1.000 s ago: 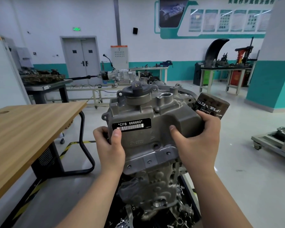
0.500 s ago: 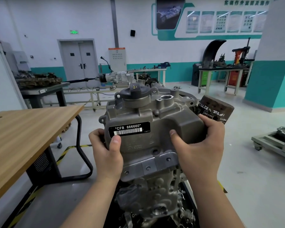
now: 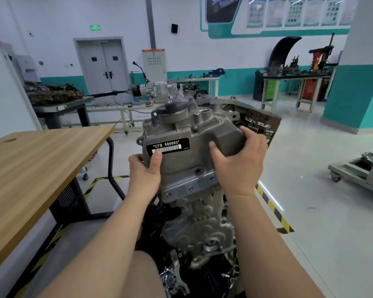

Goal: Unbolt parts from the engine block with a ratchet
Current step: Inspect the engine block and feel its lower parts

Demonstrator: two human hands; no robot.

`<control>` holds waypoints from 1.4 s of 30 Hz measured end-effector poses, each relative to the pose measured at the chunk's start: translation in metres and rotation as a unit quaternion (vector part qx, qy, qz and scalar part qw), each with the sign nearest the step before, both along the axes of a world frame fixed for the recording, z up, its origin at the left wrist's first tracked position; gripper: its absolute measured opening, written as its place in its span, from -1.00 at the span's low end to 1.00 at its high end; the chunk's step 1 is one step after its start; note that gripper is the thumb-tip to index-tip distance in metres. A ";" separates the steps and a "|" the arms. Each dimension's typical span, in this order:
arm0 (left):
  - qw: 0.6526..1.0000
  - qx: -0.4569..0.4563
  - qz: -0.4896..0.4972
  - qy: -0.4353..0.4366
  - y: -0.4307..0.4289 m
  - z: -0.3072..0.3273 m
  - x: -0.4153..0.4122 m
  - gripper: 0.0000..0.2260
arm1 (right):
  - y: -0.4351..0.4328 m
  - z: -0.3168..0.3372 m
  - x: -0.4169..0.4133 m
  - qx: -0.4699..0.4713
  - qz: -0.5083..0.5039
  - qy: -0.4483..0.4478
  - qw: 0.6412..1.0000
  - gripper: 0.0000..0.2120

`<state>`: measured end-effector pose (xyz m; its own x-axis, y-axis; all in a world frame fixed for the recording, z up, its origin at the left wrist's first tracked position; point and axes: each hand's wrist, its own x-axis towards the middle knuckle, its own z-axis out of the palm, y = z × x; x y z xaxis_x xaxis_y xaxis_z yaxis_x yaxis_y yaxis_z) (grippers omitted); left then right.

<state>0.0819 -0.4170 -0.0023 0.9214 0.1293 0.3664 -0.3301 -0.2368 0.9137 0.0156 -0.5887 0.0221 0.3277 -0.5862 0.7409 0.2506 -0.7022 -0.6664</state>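
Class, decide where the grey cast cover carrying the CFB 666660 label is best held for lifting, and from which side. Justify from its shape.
Probably with two hands, one from each flank: the cover is wide and bulky. The left hand suits the left edge beside the label; the right hand wraps the boxy right-hand bulge. Avoid the round cap on top.

Left hand (image 3: 145,171) fingers behind engine cover (image 3: 182,166).

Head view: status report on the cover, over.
Both grip cover: left hand left edge, right hand right corner. Cover over block, contact unclear. No ratchet in view.
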 end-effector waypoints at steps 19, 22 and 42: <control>0.712 -0.255 0.036 0.653 -0.037 -0.161 -0.007 -0.31 | -0.010 0.000 -0.001 0.001 0.027 0.031 0.999 -0.39; 0.746 -0.227 0.050 0.625 -0.038 -0.172 -0.003 -0.32 | -0.017 0.005 0.001 0.004 0.060 0.068 0.996 -0.36; 0.896 0.127 0.032 0.425 -0.014 -0.212 -0.005 -0.33 | -0.020 0.006 -0.028 0.028 0.085 0.068 0.994 -0.38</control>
<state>0.0768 -0.4309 -0.2143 0.8750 0.2033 -0.4393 0.4810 -0.4668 0.7421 -0.0121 -0.6087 0.0281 0.5199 -0.5532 0.6509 0.2677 -0.6181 -0.7391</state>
